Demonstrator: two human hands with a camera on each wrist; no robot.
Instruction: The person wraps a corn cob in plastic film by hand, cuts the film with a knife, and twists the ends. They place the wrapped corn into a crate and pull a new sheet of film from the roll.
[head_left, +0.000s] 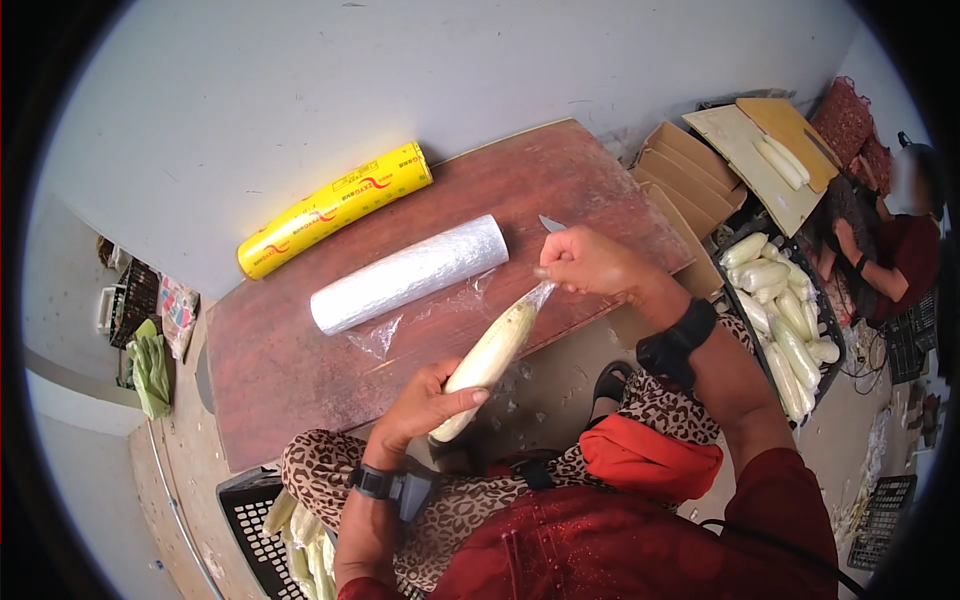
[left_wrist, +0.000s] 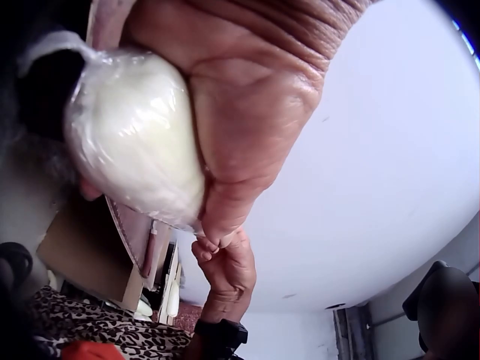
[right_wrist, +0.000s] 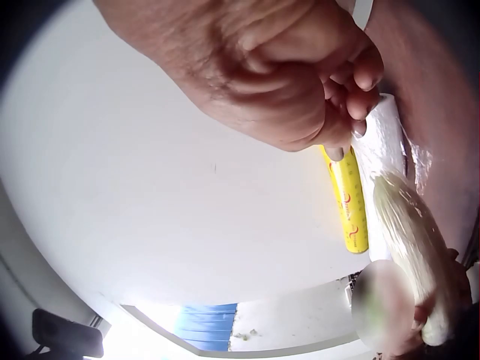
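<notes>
A long pale vegetable [head_left: 492,358] in clear cling film slants above the table's near edge. My left hand [head_left: 422,408] grips its lower part, thumb laid over the top side. At the upper end my right hand [head_left: 592,268] pinches the gathered tail of cling film [head_left: 541,298], drawn out into a narrow twist. In the left wrist view, the rounded wrapped end of the vegetable [left_wrist: 135,135] rests against the left palm, and a film tail sticks out there. A big cling film roll [head_left: 410,275] lies on the table just beyond, its loose edge spread toward me.
A yellow printed roll [head_left: 335,210] lies along the back of the wooden table [head_left: 270,380]. A knife blade [head_left: 551,224] shows beside my right hand. Crates of wrapped vegetables stand right [head_left: 785,310] and lower left [head_left: 250,520]. Cardboard boxes [head_left: 690,175] and another seated person [head_left: 890,240] are to the right.
</notes>
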